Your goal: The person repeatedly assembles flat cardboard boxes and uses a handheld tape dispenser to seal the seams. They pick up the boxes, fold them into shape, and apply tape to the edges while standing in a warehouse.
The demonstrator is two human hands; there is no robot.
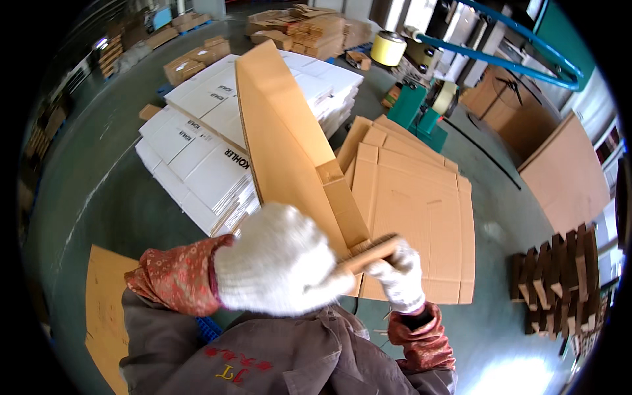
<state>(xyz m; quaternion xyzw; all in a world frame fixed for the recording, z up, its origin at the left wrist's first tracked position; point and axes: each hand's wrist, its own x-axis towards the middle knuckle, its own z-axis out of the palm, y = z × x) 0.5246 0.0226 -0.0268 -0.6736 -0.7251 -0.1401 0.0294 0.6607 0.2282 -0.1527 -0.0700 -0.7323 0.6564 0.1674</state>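
Gripping a folded brown cardboard sheet (289,138) at its near edge, the left hand (280,260) and right hand (398,273) both close on it above the floor (112,197).

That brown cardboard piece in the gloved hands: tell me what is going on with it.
A person in white knit gloves holds a folded brown cardboard blank tilted up on edge in front of them. The left hand presses against its near lower end, and the right hand grips the corner there. On the floor beyond lie a stack of flat brown blanks and stacks of flat white printed cartons. Rolls of yellow tape sit by a green machine.
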